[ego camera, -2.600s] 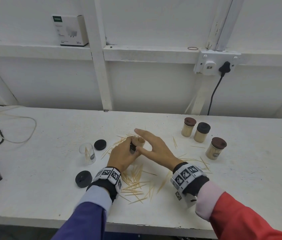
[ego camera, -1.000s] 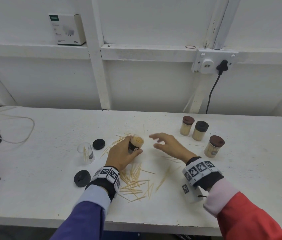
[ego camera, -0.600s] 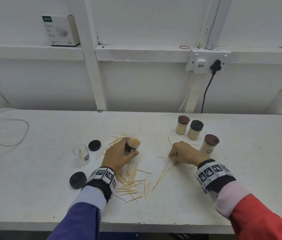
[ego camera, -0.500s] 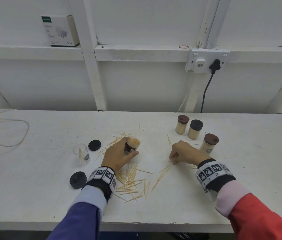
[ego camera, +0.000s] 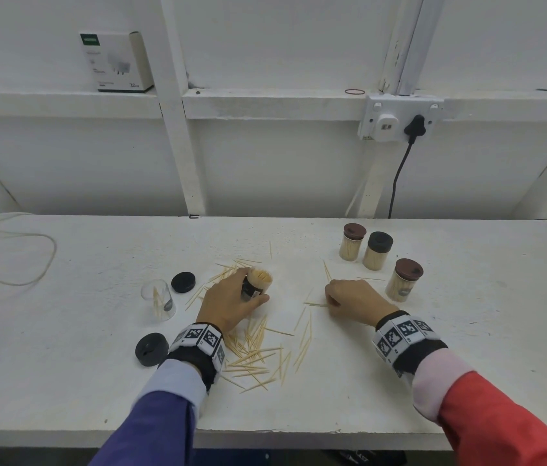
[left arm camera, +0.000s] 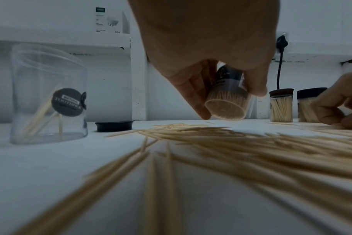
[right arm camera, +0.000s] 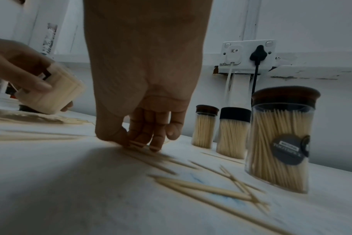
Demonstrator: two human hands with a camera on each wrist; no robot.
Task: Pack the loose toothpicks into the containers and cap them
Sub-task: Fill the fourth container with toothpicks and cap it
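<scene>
My left hand (ego camera: 231, 299) grips an uncapped container (ego camera: 256, 283) packed with toothpicks, tilted with its mouth up and to the right; its base (left arm camera: 225, 111) hangs just above the table. My right hand (ego camera: 349, 299) is down on the table, thumb and fingertips (right arm camera: 139, 143) pinching a few loose toothpicks (right arm camera: 143, 145). A scatter of loose toothpicks (ego camera: 258, 351) lies between my wrists. A nearly empty clear container (ego camera: 158, 299) stands at the left with two black caps (ego camera: 183, 281) (ego camera: 151, 349) near it.
Three capped, full containers (ego camera: 353, 242) (ego camera: 378, 250) (ego camera: 403, 279) stand just right of my right hand. A wall socket with a black plug (ego camera: 415, 126) and cord hangs behind. Cables (ego camera: 13, 257) lie far left. The table's front edge (ego camera: 299, 435) is near.
My right hand left the held container, swung right and came down on the table, closing its fingers on loose toothpicks. The left hand kept its hold on the container.
</scene>
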